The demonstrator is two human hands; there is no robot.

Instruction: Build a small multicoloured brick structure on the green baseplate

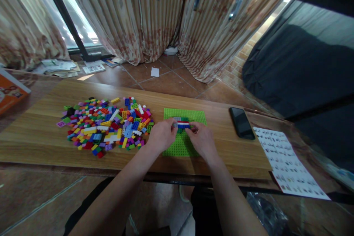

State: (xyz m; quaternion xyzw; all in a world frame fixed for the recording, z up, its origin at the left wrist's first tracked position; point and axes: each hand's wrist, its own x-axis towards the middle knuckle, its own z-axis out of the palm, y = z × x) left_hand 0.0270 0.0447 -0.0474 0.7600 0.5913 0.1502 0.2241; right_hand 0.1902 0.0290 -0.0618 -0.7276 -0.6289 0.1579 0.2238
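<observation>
Head view: a small multicoloured block of joined plastic bricks (182,122), with grey, green, red, white and blue parts, is seen just right of the frame's centre, over the upper part of a square lime-green studded baseplate (182,145). Its left, grey end is pinched by the fingers of the left hand (162,134), and its right end is pinched by the thumb and fingers of the right hand (202,138); thus the block is clamped between both hands. Whether it is pressed onto the studs or held just above them cannot be told.

The baseplate is laid on a long wood-grain tabletop (229,160) stretched across the middle of the frame. At centre left, a wide heap of loose plastic bricks in many colours (110,123) is spread, its right edge near the left hand. A black smartphone with a dark screen (242,123) is placed at centre right, and beside it, toward the lower right, a white sheet printed with rows of small pictures (290,162) is laid, partly past the tabletop's edge. At the far left edge, an orange and white printed panel (12,90) is cut off by the frame. Striped beige and reddish curtains (132,18) are hung across the top.
</observation>
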